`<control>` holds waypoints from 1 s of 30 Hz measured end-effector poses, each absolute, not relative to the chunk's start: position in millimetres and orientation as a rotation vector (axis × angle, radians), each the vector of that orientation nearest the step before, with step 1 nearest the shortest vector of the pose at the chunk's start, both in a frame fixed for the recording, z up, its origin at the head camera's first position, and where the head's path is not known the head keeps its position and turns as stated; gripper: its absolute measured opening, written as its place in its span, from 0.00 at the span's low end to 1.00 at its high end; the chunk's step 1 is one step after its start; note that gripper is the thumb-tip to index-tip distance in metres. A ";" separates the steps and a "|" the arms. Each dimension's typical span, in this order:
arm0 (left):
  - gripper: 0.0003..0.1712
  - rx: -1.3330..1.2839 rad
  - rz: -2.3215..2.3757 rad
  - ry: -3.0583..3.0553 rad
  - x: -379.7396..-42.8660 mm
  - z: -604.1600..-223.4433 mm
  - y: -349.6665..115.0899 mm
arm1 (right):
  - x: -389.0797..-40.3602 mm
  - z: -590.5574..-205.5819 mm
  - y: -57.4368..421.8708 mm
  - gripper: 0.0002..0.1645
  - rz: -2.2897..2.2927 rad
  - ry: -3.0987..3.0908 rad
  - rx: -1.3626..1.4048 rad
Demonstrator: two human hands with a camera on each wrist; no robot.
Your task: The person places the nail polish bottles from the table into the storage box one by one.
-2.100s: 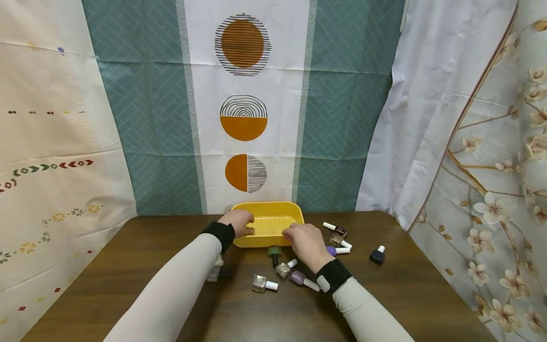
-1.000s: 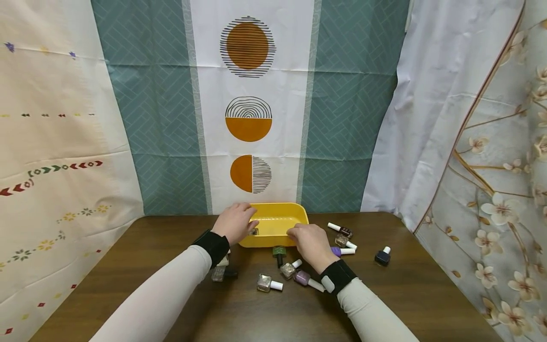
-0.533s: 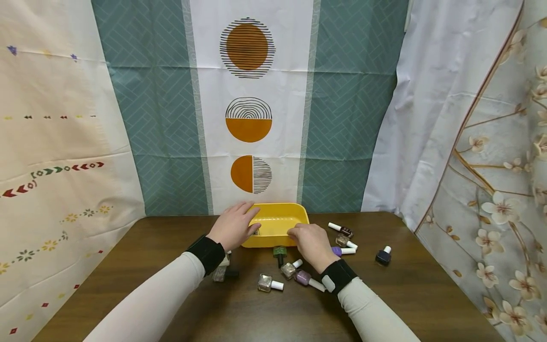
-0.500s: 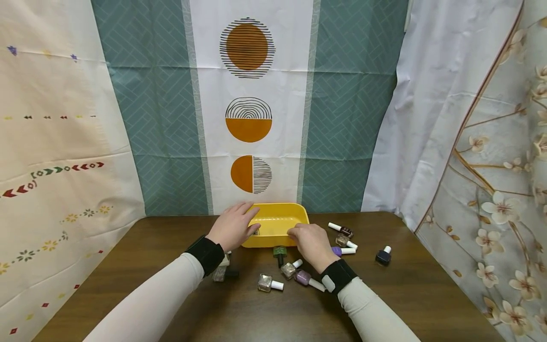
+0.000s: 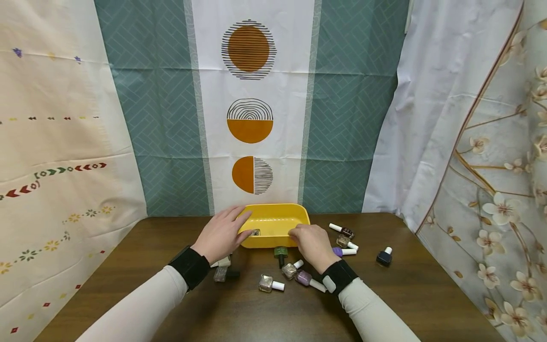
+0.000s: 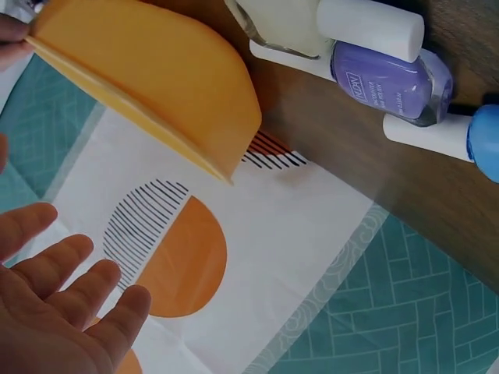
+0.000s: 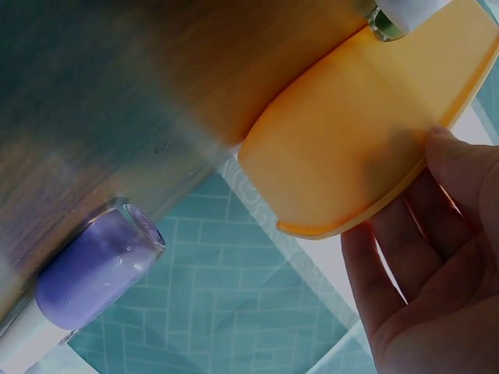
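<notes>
A yellow plastic tray (image 5: pixel 273 242) stands at the back of the table, with one small glass nail polish bottle (image 5: pixel 255 232) lying inside at its left end. My left hand (image 5: pixel 223 233) hovers just left of the tray, fingers spread and holding nothing. With thumb and fingers, my right hand (image 5: pixel 314 244) pinches the tray's near right rim; the right wrist view shows the thumb outside the wall and the fingers over the edge. Below the left hand lie nail polish bottles, among them a purple bottle (image 6: pixel 382 82) and a blue bottle (image 6: pixel 485 140) in the left wrist view.
In front of the tray lie a green bottle (image 5: pixel 280 252), glittery bottles (image 5: pixel 266 283) and a mauve bottle (image 5: pixel 304 278). Right of it are a dark red bottle (image 5: pixel 347 232), a purple one (image 5: pixel 337 251) and a navy bottle (image 5: pixel 384 258). Curtains close off the back.
My left hand has let go of the bottle inside the tray, opened its fingers and drawn back to the left. The right hand keeps its hold on the rim.
</notes>
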State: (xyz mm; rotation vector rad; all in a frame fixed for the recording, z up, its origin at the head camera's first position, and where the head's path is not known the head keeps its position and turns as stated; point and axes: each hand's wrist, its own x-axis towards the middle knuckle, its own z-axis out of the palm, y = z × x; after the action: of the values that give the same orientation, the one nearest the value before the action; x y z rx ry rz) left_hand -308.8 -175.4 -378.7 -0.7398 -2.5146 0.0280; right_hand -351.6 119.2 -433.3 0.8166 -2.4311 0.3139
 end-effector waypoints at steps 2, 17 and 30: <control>0.36 -0.748 0.024 -2.495 -305.0 -378.6 -176.6 | -351.4 -433.1 119.3 0.03 0.314 -2.433 0.815; 0.38 -0.764 0.008 -2.484 -276.5 -380.7 -182.6 | -352.0 -432.7 119.7 0.04 0.306 -2.432 0.813; 0.39 -0.762 -0.027 -2.486 -255.4 -391.6 -189.6 | -350.5 -432.0 119.7 0.04 0.319 -2.432 0.816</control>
State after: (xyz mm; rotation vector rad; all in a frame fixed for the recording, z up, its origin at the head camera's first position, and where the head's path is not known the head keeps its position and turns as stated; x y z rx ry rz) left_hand -255.4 -189.6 -391.6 -0.7619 -2.4859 -0.0271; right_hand -350.5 119.7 -432.0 0.8164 -2.4316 0.3193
